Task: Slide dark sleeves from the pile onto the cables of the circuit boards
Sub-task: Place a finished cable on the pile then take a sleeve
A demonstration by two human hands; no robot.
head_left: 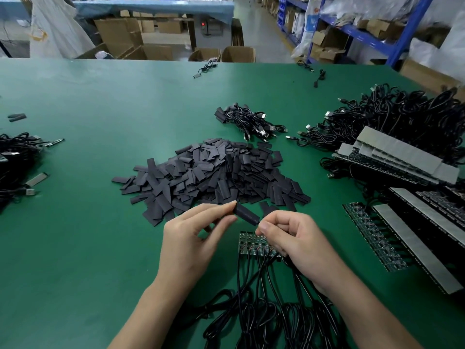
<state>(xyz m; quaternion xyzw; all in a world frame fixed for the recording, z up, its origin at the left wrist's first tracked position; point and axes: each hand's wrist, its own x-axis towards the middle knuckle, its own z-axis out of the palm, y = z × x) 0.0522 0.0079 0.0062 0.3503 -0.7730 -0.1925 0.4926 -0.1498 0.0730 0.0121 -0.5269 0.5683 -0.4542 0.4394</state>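
Two hands: both meet above the table's near middle, each at one end of a single dark sleeve (245,214).
Left hand (193,238): thumb and forefinger pinch the sleeve's upper-left end; the other fingers are loosely bent beneath.
Right hand (294,238): thumb and forefinger close on the sleeve's lower-right end, and the rest curl toward the palm. Whether a cable end also sits in that pinch cannot be told.
Sleeve axis: it is held clear of the table, its long axis slanting from upper left, by the pile, down to lower right.
Circuit boards (251,244): a short row lies flat just below the sleeve, partly under the right hand.
Cables (264,311): black leads run from the boards toward the person and loop between the forearms.
Pile of sleeves (211,172): a broad heap of flat dark pieces lies just beyond the hands.
Sleeved bundle (249,119): it lies behind the pile.
Stacked boards (402,157): these sit at the right with grey strips, against a large tangle of leads (402,114).
Table (88,248): its top is green.
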